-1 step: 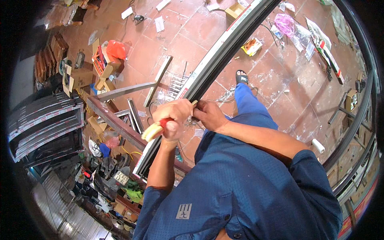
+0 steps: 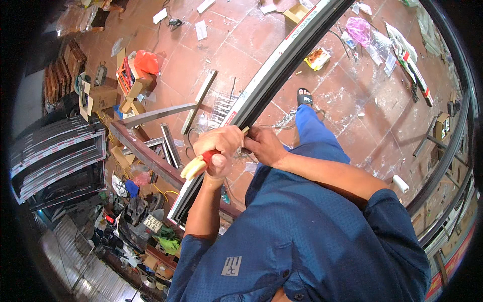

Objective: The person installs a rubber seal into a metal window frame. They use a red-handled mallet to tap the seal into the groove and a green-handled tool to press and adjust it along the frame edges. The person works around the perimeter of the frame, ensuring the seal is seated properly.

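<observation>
My left hand (image 2: pixel 218 145) is closed around a hand tool with a yellow-and-red handle (image 2: pixel 194 168). The handle's end sticks out toward the lower left; the working end is hidden, so its exact kind does not show. Close by, my right hand (image 2: pixel 265 146) has its fingers bent together against the edge of a long dark metal profile (image 2: pixel 269 83) with a white protective strip. A small brass-coloured piece (image 2: pixel 245 130) shows between the two hands. What the right fingers grip, if anything, is covered. The profile runs diagonally beneath my hands.
Metal bars (image 2: pixel 198 103) lie on the tiled floor at the left, near a long brown beam (image 2: pixel 151 156). Open cardboard boxes (image 2: pixel 103 96) and stacked dark frames (image 2: pixel 58 158) stand farther left. A white roll (image 2: pixel 400 183) lies at right. A dark curved-looking bar (image 2: pixel 443 168) spans the right side.
The yellow-and-red handle has shifted very slightly in my left hand's grip. My right hand stays in the same place.
</observation>
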`<act>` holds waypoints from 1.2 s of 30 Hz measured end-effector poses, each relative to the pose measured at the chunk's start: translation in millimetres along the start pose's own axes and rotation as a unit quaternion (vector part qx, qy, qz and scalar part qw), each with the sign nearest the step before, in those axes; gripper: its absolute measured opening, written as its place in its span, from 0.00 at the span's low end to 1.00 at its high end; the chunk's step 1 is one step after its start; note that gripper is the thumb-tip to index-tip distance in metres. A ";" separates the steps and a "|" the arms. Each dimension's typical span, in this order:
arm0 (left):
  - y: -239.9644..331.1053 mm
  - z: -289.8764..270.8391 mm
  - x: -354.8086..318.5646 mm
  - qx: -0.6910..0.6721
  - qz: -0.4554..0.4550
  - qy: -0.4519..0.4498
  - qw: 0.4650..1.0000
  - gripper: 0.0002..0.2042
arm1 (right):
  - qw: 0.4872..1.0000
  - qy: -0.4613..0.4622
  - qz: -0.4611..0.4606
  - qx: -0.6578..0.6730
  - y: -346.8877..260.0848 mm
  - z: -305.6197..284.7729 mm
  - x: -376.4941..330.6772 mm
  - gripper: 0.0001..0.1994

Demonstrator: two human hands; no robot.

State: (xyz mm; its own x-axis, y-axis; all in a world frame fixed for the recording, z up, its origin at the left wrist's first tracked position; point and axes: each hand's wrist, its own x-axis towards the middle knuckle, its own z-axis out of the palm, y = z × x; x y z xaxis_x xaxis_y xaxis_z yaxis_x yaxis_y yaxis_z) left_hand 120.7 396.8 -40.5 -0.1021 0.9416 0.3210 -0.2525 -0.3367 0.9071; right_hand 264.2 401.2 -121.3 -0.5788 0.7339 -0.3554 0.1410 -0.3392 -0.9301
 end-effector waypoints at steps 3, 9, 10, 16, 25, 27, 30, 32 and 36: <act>-3.6 2.9 4.7 0.017 0.004 -0.010 1.000 0.30 | 0.999 -0.014 0.008 -0.046 -4.1 -8.7 5.4 0.16; -13.6 16.7 20.9 0.052 0.005 -0.012 0.999 0.29 | 0.998 0.011 0.029 -0.051 -3.2 -5.5 7.0 0.17; -13.4 13.2 16.6 0.050 0.005 -0.014 0.999 0.29 | 0.998 0.013 0.036 -0.056 -0.8 -5.5 7.5 0.18; -19.0 18.7 25.6 0.025 0.012 -0.016 0.999 0.29 | 0.997 -0.011 0.058 -0.054 -10.0 -5.7 7.5 0.18; -27.8 21.6 36.2 0.059 0.046 -0.054 0.996 0.28 | 0.995 -0.013 0.046 -0.089 -6.8 -6.9 11.8 0.19; -27.8 22.6 38.8 0.044 0.045 -0.046 0.997 0.28 | 0.994 -0.017 0.051 -0.096 -8.9 -10.0 12.6 0.18; -25.0 15.0 33.0 0.008 0.020 -0.005 1.000 0.29 | 0.999 -0.008 0.047 0.018 -8.9 -12.6 12.5 0.19; -17.8 11.8 28.9 -0.036 -0.015 0.025 0.999 0.29 | 0.993 0.019 0.042 0.108 -8.4 -12.8 11.9 0.19; -4.6 18.1 23.8 0.031 0.009 -0.022 0.999 0.29 | 0.999 0.030 0.031 -0.026 -14.3 -21.6 13.4 0.21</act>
State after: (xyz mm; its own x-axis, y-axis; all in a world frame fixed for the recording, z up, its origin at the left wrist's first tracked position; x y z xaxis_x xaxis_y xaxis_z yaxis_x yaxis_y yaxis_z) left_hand 136.9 420.9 -32.1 -0.0640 0.9355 0.3476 -0.1916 -0.3533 0.9157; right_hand 271.7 428.5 -114.7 -0.5185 0.7469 -0.4164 0.2175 -0.3557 -0.9089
